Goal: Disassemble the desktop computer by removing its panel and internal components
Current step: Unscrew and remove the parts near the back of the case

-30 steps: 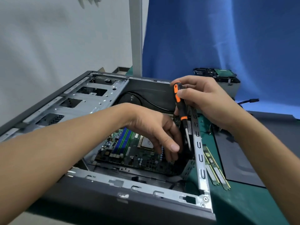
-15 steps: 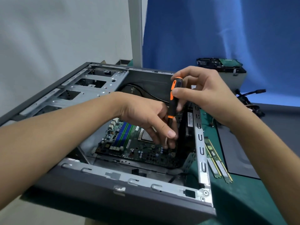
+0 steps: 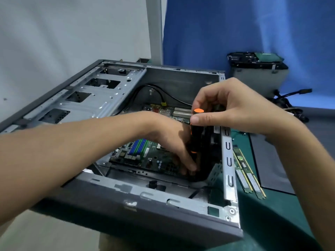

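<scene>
Inside the case (image 3: 227,160), screwdriver (image 3: 196,136) now upright, right hand (image 3: 235,107) pinching its cap, left hand (image 3: 174,140), grip unclear

Repair bench — green mat (image 3: 272,220), RAM sticks (image 3: 242,178)

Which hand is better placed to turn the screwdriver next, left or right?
Right. The right hand grips the top of the upright screwdriver; the left hand is low inside the case, fingers down near its lower end.
</scene>
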